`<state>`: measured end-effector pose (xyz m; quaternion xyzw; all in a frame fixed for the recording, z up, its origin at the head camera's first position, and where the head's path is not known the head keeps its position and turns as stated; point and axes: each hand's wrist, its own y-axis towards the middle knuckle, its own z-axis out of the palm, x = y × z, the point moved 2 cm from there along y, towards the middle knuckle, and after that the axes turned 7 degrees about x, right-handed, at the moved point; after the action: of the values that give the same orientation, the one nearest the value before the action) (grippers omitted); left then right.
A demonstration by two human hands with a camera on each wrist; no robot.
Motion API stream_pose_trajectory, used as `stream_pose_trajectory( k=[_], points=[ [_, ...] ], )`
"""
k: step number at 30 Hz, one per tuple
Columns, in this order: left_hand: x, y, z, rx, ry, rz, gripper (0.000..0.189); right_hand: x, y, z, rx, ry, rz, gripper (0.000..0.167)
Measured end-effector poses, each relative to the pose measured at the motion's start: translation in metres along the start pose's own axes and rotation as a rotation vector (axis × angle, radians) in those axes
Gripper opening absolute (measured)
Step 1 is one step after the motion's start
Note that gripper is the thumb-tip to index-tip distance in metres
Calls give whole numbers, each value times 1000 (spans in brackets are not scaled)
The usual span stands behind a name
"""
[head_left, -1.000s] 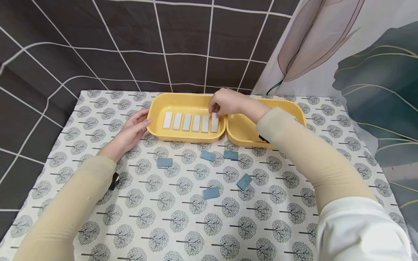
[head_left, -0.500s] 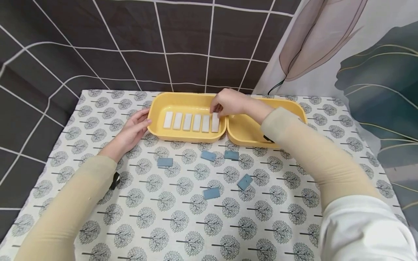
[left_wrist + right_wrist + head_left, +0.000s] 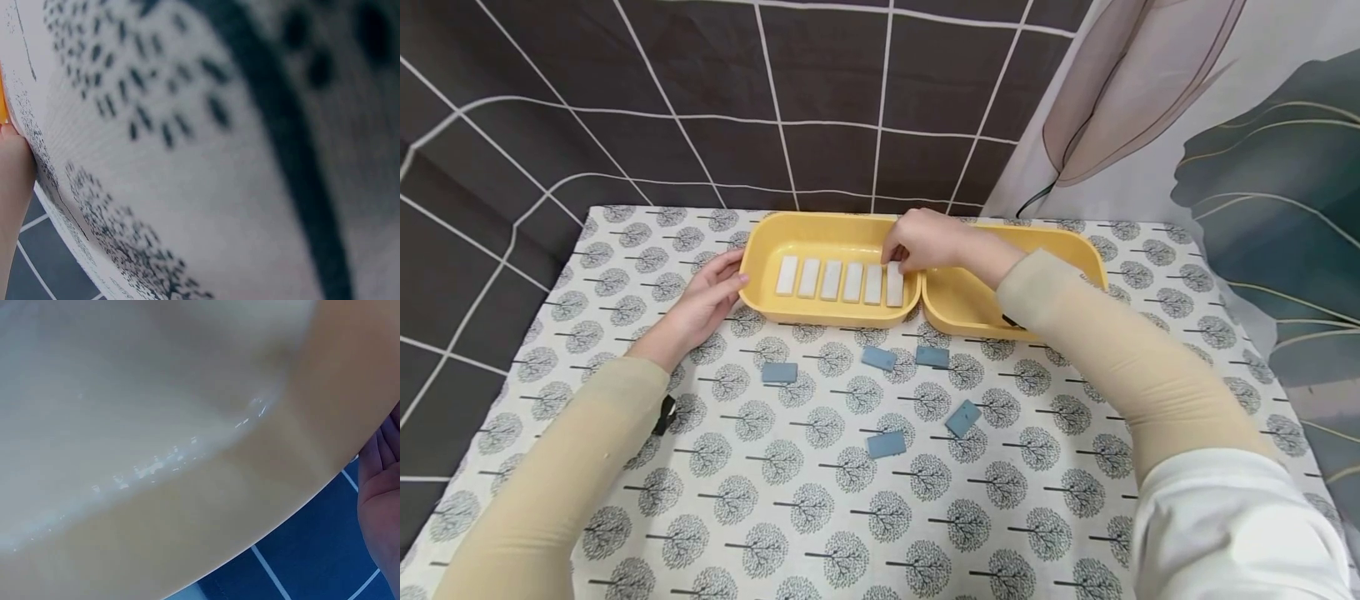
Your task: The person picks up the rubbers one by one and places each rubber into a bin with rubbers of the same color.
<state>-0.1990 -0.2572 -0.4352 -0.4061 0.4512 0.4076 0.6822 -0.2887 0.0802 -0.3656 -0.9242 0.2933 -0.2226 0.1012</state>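
Note:
In the head view, my left hand holds the rounded left end of a yellow tray, its thumb at the rim. Inside the tray stands a row of several white rectangular blocks, spaced side by side. My right hand reaches over the tray's right end and pinches the upper end of the rightmost white block between thumb and fingers. The right wrist view is mostly filled by a pale tray wall, with part of my right hand at the edge; the block is hidden there.
A second yellow tray adjoins the first on the right, partly under my right forearm. Several blue blocks lie scattered on the tree-print cloth in front of the trays. A dark tiled-pattern backdrop rises behind.
My right hand and the rightmost white block have shifted very slightly toward the front of the tray. The left hand keeps its place, and the blue blocks stay put.

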Motion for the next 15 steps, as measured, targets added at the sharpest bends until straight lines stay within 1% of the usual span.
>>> stream_pose_trajectory(
  k=[6, 15],
  points=[
    [0, 0, 0, 0, 8, 5, 65, 0, 1, 1, 4, 3, 9, 23],
    [-1, 0, 0, -2, 14, -14, 66, -2, 5, -4, 7, -18, 17, 20]
  ],
)
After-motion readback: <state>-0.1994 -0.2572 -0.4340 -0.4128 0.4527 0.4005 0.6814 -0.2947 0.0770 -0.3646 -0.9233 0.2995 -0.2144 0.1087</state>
